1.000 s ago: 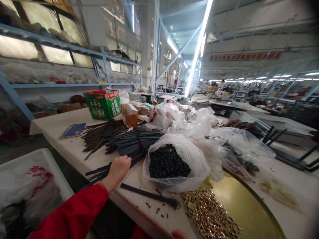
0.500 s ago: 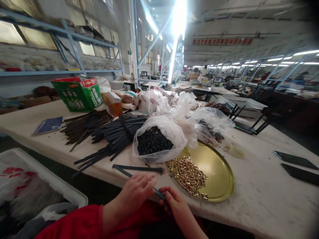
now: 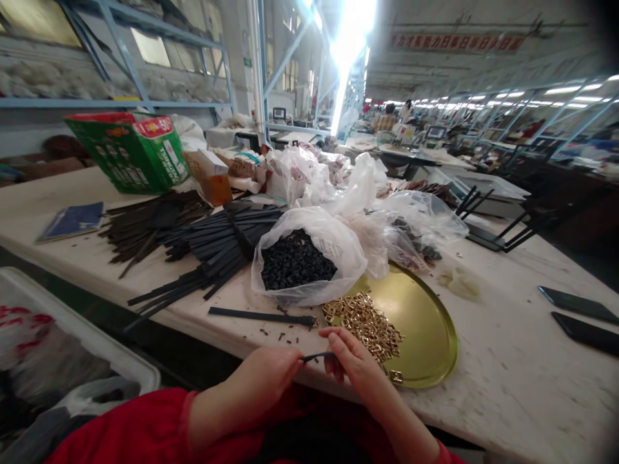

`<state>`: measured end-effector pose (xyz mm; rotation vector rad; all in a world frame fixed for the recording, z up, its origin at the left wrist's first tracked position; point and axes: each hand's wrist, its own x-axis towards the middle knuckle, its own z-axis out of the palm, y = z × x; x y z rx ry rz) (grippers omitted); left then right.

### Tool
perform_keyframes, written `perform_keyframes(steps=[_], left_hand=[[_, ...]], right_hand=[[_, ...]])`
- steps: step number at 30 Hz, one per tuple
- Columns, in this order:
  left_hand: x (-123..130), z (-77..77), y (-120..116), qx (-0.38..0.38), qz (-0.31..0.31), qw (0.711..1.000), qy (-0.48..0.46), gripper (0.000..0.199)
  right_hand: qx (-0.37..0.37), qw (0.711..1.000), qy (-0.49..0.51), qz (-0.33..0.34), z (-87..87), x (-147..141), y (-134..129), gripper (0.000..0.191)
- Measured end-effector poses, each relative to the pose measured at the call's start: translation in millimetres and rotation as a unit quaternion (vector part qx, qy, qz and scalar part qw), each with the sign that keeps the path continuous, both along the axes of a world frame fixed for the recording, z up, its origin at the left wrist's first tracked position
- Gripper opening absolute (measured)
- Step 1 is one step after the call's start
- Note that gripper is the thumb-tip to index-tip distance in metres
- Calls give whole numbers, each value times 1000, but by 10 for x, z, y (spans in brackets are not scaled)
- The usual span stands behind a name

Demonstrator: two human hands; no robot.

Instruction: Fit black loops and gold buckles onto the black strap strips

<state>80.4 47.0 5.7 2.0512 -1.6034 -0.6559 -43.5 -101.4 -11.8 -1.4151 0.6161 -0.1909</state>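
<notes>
Between my two hands a dark strap (image 3: 316,356) is stretched near the table's front edge. My left hand (image 3: 275,370) is closed round one part of it, and my right hand (image 3: 345,357) pinches the other end; most of the strap is hidden by the left hand. Just beyond them another black strap (image 3: 261,315) lies flat, with a small gold buckle (image 3: 316,321) at its right end. A round gold tray (image 3: 425,335) stands beside my right hand, with a heap of gold buckles (image 3: 372,325) on its left part. Behind is an open plastic bag (image 3: 345,270) of small black loops (image 3: 297,261).
Bundles of black straps (image 3: 217,241) and brown strips (image 3: 140,225) lie left of the bag. A green carton (image 3: 130,154) and a blue booklet (image 3: 72,220) are further left. Two phones (image 3: 580,304) lie at right. A white bin (image 3: 140,367) stands below the table's left edge.
The strap that stuck out beyond my left hand is now mostly out of sight. My left hand has turned and closed tighter, and my right hand has shifted up and right. The view has tilted down slightly.
</notes>
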Motion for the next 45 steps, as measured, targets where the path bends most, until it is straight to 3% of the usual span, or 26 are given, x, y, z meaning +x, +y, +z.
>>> perform_keyframes(steps=[1,3,5,7,9,12,16,19,22,26,31,36,38,40,42,45], left_hand=[[38,-15,-23,38,48,992,110,29],[122,-23,-74,85,140,937,309,31],[202,-19,-128,69,210,880,420,34],[268,-21,-181,40,253,844,472,36],[322,-31,-224,28,275,820,501,36],[388,-51,-260,24,288,800,525,35],[438,-65,-258,26,293,793,534,31],[430,-64,-245,25,290,794,533,31],[389,-56,-226,21,293,794,532,33],[322,-39,-171,15,292,801,522,34],[284,16,-98,-22,300,812,501,37],[244,69,-74,-30,263,834,484,39],[207,70,-56,-32,227,869,438,39],[156,80,-31,-55,199,915,346,37],[97,122,-7,-91,170,950,245,36],[6,240,9,-112,121,973,163,34]], right_hand=[[-95,995,-11,-21,40,71,-103,45],[-292,954,-25,-68,136,272,-341,38],[-467,882,5,-62,208,548,-580,31],[-595,800,76,0,210,861,-771,29],[-630,765,120,52,133,1139,-884,23],[-647,739,154,106,-31,1377,-923,13],[-679,702,164,135,-127,1401,-890,7],[-690,693,152,143,-121,1368,-870,8],[-688,699,132,141,-124,1364,-847,9],[-666,730,93,120,-132,1364,-817,11],[-599,799,17,54,-45,1242,-797,7],[-477,878,-46,-9,73,846,-551,15],[-370,926,-73,-19,113,633,-385,18],[-177,978,-105,-45,151,433,-227,19],[4,988,-135,-81,184,271,-103,20],[130,972,-164,-109,206,100,8,26]])
